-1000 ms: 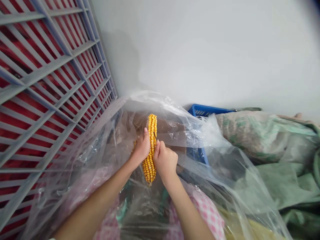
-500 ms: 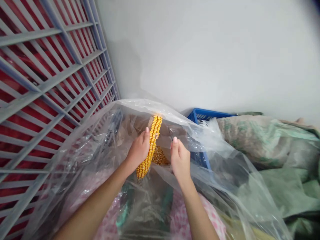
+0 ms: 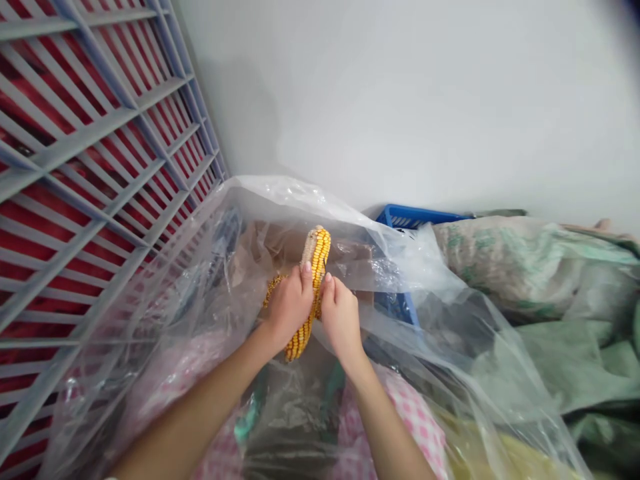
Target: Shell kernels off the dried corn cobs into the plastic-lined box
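A yellow corn cob (image 3: pixel 320 257) is wrapped in my left hand (image 3: pixel 293 300), tilted with its top leaning away and slightly right. A pale strip without kernels runs along its upper left side. My right hand (image 3: pixel 341 313) is closed with the thumb on top, right against the cob's right side. From it a thin dark tool (image 3: pixel 325 264) shows only a short tip by the kernels; its handle is hidden in the fist. Loose corn kernels (image 3: pixel 274 288) lie below, partly behind my left hand, within a clear plastic bag (image 3: pixel 280 190) spread around both hands.
A grey slatted plastic crate (image 3: pixel 105 127) with red material behind it rises on the left. Beyond the bag is a white wall (image 3: pixel 400 100). To the right stand a blue basket (image 3: pixel 425 215), a stuffed woven sack (image 3: pixel 500 257) and green sheeting (image 3: pixel 565 367).
My right hand has moved left from beside the cob to touch it, bringing the thin tool against the kernels. The cob and left hand have shifted slightly right; the view has tilted a little.
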`<state>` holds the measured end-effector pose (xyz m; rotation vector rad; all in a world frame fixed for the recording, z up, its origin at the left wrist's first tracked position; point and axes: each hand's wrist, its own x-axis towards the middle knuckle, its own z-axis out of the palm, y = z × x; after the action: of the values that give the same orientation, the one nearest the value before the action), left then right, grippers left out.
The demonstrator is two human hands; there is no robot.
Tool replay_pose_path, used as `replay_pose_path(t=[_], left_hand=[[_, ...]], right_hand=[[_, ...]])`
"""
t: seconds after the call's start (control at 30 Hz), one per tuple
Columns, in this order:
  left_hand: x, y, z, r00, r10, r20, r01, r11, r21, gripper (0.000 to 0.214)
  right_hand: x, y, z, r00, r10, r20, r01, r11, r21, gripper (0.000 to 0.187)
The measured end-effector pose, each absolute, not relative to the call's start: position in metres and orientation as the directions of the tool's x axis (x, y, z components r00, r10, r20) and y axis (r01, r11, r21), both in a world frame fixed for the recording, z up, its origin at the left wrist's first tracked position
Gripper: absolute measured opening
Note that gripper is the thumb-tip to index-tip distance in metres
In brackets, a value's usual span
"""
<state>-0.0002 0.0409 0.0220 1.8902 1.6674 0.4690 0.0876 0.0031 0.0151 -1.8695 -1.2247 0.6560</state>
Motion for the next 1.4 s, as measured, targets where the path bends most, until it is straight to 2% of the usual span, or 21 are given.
replay_pose_path(t=[0.07,0.13,0.2,0.23,0.3,0.37,0.43,0.57,0.63,0.7,0.77,0.83,0.9,0.93,0.97,1.03,1.13,1.2,1.3,1.4], left_hand=[[0.002,0.04,0.021,0.149,0.982,-0.114,0.803,-0.052,0.594,0.052],[0.003,0.039,0.021,0.141,0.983,-0.12,0.802,-0.043,0.595,0.052],[0.002,0.039,0.02,0.142,0.983,-0.12,0.767,-0.032,0.641,0.051],[0.002,0.039,0.02,0.144,0.982,-0.118,0.746,-0.029,0.665,0.051],[0.001,0.039,0.018,0.149,0.983,-0.108,0.72,-0.033,0.694,0.052],[0.0,0.041,0.016,0.15,0.984,-0.092,0.707,-0.042,0.706,0.052],[-0.001,0.043,0.015,0.147,0.986,-0.078,0.671,-0.041,0.74,0.053],[0.0,0.045,0.019,0.181,0.977,-0.115,0.445,0.022,0.895,0.06],[-0.001,0.045,0.023,0.206,0.966,-0.158,0.346,0.079,0.935,0.062],[-0.001,0.044,0.027,0.205,0.962,-0.183,0.309,0.113,0.944,0.062],[-0.001,0.044,0.027,0.186,0.966,-0.178,0.304,0.115,0.946,0.061],[-0.001,0.044,0.025,0.169,0.973,-0.159,0.316,0.1,0.944,0.059],[0.0,0.045,0.021,0.148,0.979,-0.14,0.338,0.083,0.938,0.056],[0.001,0.045,0.019,0.139,0.981,-0.133,0.349,0.077,0.934,0.055],[0.001,0.045,0.018,0.132,0.983,-0.129,0.359,0.074,0.93,0.054],[0.002,0.044,0.016,0.117,0.986,-0.117,0.385,0.063,0.921,0.053],[0.002,0.043,0.016,0.125,0.991,-0.047,0.483,-0.02,0.875,0.05],[0.002,0.042,0.016,0.139,0.99,-0.009,0.594,-0.076,0.801,0.047],[0.004,0.039,0.016,0.164,0.986,-0.028,0.706,-0.098,0.701,0.045],[0.006,0.036,0.013,0.192,0.98,-0.056,0.701,-0.097,0.706,0.044]], right_hand=[[0.09,0.005,0.012,0.367,0.925,-0.102,0.304,-0.223,-0.926,0.039],[0.091,0.006,0.012,0.269,0.927,-0.262,-0.003,-0.271,-0.962,0.038],[0.092,0.006,0.015,0.126,0.917,-0.38,-0.276,-0.335,-0.901,0.036],[0.092,0.006,0.016,0.077,0.91,-0.406,-0.349,-0.357,-0.866,0.035],[0.093,0.007,0.017,0.093,0.913,-0.397,-0.348,-0.344,-0.872,0.035],[0.094,0.008,0.017,0.191,0.924,-0.33,-0.23,-0.284,-0.931,0.038],[0.097,0.009,0.017,0.202,0.934,-0.294,-0.182,-0.259,-0.949,0.038],[0.104,0.008,0.023,-0.005,0.925,-0.379,-0.421,-0.346,-0.838,0.035],[0.105,0.005,0.027,-0.002,0.929,-0.369,-0.475,-0.326,-0.817,0.035],[0.104,0.004,0.03,0.054,0.939,-0.341,-0.45,-0.282,-0.848,0.035],[0.101,0.002,0.03,0.128,0.947,-0.294,-0.337,-0.237,-0.911,0.036],[0.098,0.001,0.027,0.241,0.947,-0.214,-0.119,-0.19,-0.974,0.039],[0.095,0.001,0.024,0.33,0.934,-0.14,0.084,-0.176,-0.981,0.043],[0.093,0.0,0.023,0.345,0.928,-0.142,0.115,-0.192,-0.975,0.044],[0.093,0.0,0.023,0.337,0.924,-0.183,0.082,-0.223,-0.971,0.044],[0.093,0.0,0.026,0.232,0.91,-0.345,-0.123,-0.324,-0.938,0.041],[0.098,0.0,0.032,-0.009,0.868,-0.497,-0.436,-0.451,-0.779,0.038],[0.102,0.001,0.035,-0.071,0.863,-0.501,-0.547,-0.454,-0.704,0.037],[0.107,0.002,0.034,-0.078,0.863,-0.499,-0.63,-0.431,-0.646,0.035],[0.11,0.003,0.03,-0.092,0.868,-0.488,-0.641,-0.427,-0.638,0.034]])
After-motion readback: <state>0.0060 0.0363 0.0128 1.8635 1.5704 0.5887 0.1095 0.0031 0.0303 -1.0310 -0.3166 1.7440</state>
